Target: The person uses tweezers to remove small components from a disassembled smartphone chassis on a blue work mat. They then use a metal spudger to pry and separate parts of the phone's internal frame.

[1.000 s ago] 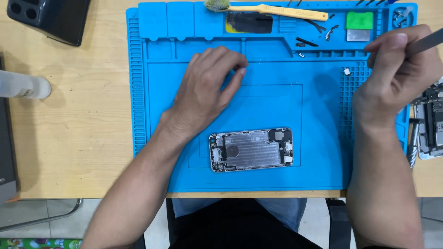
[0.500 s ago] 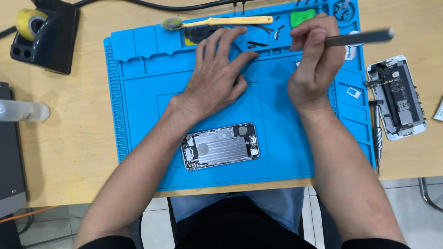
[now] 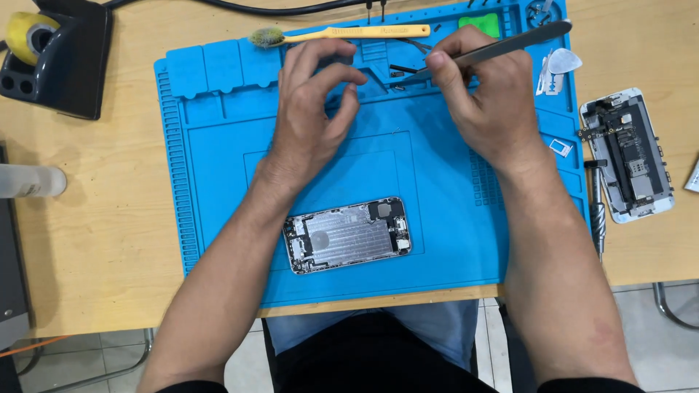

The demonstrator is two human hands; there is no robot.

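Observation:
My right hand (image 3: 484,94) grips metal tweezers (image 3: 502,47), their tips pointing left at small dark parts (image 3: 402,70) in a tray of the blue work mat (image 3: 218,160). My left hand (image 3: 309,113) rests on the mat beside those tips, fingers curled and spread, holding nothing. An opened phone frame (image 3: 348,234) with its metal inside showing lies on the mat near the front edge, between my forearms.
A yellow toothbrush (image 3: 342,33) lies along the mat's far edge. A second opened phone body (image 3: 630,156) and a screwdriver (image 3: 597,207) lie at the right. A black stand with yellow tape (image 3: 54,62) sits far left. A white bottle (image 3: 29,180) lies at the left edge.
The view has shifted, so the mat sits further right in frame. My right hand with the tweezers moved left toward the small parts tray. My left fingers curled in near the tips.

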